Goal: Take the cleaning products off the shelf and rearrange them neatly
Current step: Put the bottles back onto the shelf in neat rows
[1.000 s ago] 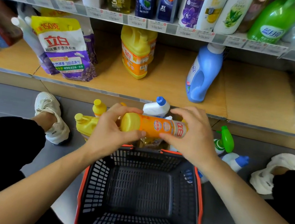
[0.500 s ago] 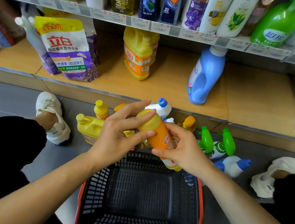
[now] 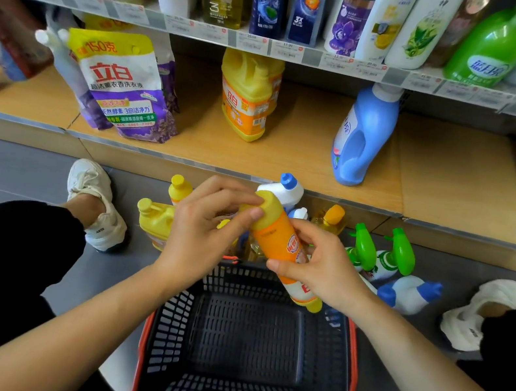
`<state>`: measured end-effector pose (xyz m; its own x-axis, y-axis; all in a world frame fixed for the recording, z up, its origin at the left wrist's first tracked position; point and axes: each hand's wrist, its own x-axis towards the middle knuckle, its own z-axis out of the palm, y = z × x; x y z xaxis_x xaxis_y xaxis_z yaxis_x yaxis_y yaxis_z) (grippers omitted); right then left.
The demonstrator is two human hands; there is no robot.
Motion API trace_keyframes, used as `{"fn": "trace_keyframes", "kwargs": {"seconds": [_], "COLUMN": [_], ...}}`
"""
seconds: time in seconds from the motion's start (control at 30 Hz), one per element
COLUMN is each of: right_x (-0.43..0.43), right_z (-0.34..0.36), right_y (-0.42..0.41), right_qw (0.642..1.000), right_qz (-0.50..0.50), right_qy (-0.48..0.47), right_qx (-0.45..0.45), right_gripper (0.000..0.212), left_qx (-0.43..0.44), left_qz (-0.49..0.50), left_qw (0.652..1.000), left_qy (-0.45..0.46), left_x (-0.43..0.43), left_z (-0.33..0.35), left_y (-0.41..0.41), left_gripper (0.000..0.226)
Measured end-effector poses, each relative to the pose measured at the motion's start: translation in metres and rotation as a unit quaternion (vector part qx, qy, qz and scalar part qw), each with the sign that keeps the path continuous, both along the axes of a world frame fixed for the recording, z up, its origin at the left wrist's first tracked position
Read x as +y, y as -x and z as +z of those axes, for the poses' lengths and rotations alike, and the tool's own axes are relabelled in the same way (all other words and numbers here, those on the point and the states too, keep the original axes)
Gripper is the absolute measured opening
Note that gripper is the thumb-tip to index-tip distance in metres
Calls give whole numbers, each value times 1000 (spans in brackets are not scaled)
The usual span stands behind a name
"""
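Left grip [image 3: 205, 231] is pinching the orange detergent bottle [image 3: 273, 236] by its yellow cap [image 3: 266, 209]; right grip [image 3: 317, 264] is clasping its red-lettered label [image 3: 294, 248].

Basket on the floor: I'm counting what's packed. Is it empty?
Empty. The basket shows bare mesh floor throughout; the orange bottle is held over its far edge by the left hand and right hand, not inside.

The orange bottle [image 3: 279, 244] was of smooth plastic with a glossy printed label, and the refill pouch [image 3: 124, 85] was of shiny, a little wrinkled plastic film. The basket [image 3: 169, 328] was of matt black plastic lattice with a red rim. The shelf [image 3: 444, 166] showed a smooth pale wood-grain surface, and the floor [image 3: 12, 172] was grey, smooth and matt.
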<state>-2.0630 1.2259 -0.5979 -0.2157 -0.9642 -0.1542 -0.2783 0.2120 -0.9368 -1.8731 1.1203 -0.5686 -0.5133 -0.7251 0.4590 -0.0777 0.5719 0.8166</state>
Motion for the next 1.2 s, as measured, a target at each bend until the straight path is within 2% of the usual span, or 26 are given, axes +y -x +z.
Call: {"fn": "trace_keyframes", "kwargs": {"seconds": [0.13,0.27,0.37,0.43,0.53,0.6,0.73,0.83,0.97,1.07,1.13,1.2], "right_x": [-1,-3,-3,-3,-5,-5,-5,-6,-9,-13,-19,-27], "right_z": [0,-3,0,3,6,8,13,15,14,8,3,-3], "right_y": [3,8,9,8,7,6,8,11,19,25,28,30], "right_qw": [1000,999,995,989,973,961,951,948,955,962,974,986], "right_qz": [-10,-40,-62,-77,-105,-121,-114,-117,-139,-146,-139,-142], "right_qy": [3,17,33,51,76,90,114,115,103,61,29,12], "right_qx": [-15,-10,-70,-114,-189,-230,-266,-274,-242,-223,-175,-89], "right_gripper": [54,48,39,39,41,45,62,59,52,46,37,19], "left_qx": [-36,-110,-185,-225,-242,-234,-186,-165,-137,-108,-78,-50], "left_qz": [-47,-70,-79,-138,-229,-236,-190,-189,-165,-142,-110,-49], "left_qw": [991,980,963,941,910,910,913,904,886,890,897,911], "left_qy": [-117,-148,-179,-211,-248,-249,-308,-345,-410,-420,-422,-406], "left_x": [-6,-7,-10,-10,-2,5,5,4,-1,-7,-12,-19], "left_z": [-6,-19,-34,-43,-53,-61,-67,-68,-63,-56,-51,-45], "left_y": [-2,-1,-1,-1,0,2,6,6,0,-9,-19,-28], "left_gripper": [34,60,55,49,61,64,52,45,40,51,63,65]}}
